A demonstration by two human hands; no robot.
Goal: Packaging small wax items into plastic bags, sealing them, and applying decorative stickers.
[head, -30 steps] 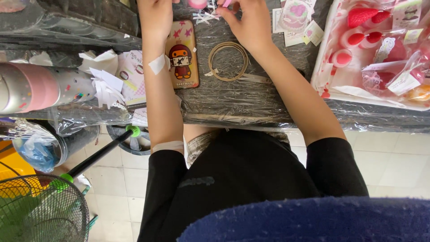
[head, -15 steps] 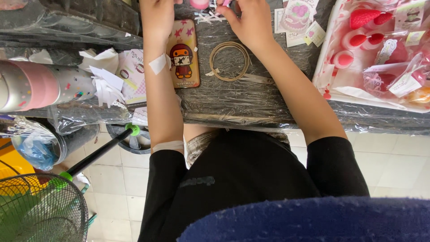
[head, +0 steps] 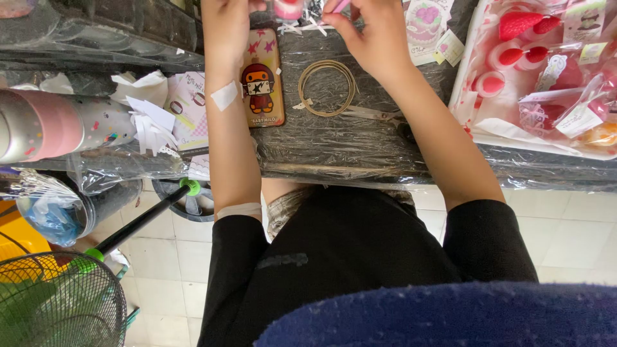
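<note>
hands work at frame top: left hand [head: 225, 26] steadies small pink cylindrical container [head: 287, 9]; right hand [head: 376, 38] fingers pinch pink strip [head: 339, 6]. i keep pinch tight, wrists braced.

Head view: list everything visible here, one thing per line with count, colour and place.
phone: one, gold case with cartoon figure, on table beside left forearm
wire ring: one, tan, table centre
scissors: one, pale, right of ring
pink cup: one, top edge, between the hands
tray: one, white, right, holding red and pink decorations
flask: one, pink and silver, left
fan: one, green, lower left
left hand: at pink cup
right hand: pinching small pink piece
</note>
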